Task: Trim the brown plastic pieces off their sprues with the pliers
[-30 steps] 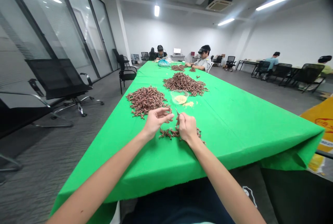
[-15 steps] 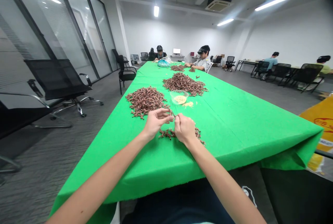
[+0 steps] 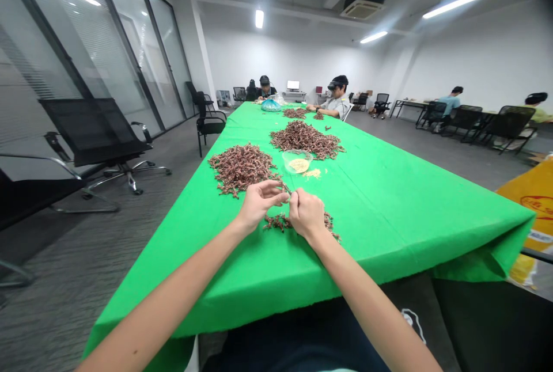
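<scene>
My left hand (image 3: 258, 205) pinches a small reddish-brown piece (image 3: 285, 187) between thumb and fingertips. Close against it on the right, my right hand (image 3: 306, 211) is closed on a thin, dark tool, whose tip meets the piece; its exact shape is too small to tell. Beneath and behind my hands lies a small scatter of brown pieces (image 3: 279, 222), partly hidden by my right hand. A large pile of the same pieces (image 3: 242, 169) is just beyond my left hand. The clear bowl (image 3: 298, 163) beyond my hands holds pale bits, with more bits (image 3: 313, 173) beside it.
Another big brown pile (image 3: 306, 139) lies behind the bowl on the green cloth (image 3: 371, 205). Farther back are smaller piles, a bluish bag (image 3: 271, 105) and a seated person (image 3: 339, 98). Black chairs (image 3: 95, 130) stand at the left, a yellow sack (image 3: 533, 199) at the right.
</scene>
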Tool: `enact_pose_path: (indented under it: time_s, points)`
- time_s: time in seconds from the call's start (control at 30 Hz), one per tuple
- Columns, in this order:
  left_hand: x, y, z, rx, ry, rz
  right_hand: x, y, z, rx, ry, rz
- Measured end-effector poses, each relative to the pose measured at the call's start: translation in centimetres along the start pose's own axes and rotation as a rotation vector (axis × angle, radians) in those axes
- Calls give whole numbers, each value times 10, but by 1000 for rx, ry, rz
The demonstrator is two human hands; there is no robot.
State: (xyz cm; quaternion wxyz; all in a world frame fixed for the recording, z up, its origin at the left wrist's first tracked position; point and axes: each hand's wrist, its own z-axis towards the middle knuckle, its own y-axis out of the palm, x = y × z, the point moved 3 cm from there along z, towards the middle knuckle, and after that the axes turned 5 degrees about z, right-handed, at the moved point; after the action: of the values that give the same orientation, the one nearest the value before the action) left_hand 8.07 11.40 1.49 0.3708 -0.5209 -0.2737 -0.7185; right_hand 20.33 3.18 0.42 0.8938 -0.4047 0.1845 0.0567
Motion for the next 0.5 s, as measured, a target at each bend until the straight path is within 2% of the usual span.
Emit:
enact_pose_path:
  time_s: [0.5]
  points:
    - [3, 1, 0, -27, -35, -53, 5, 1, 1, 112, -7, 58]
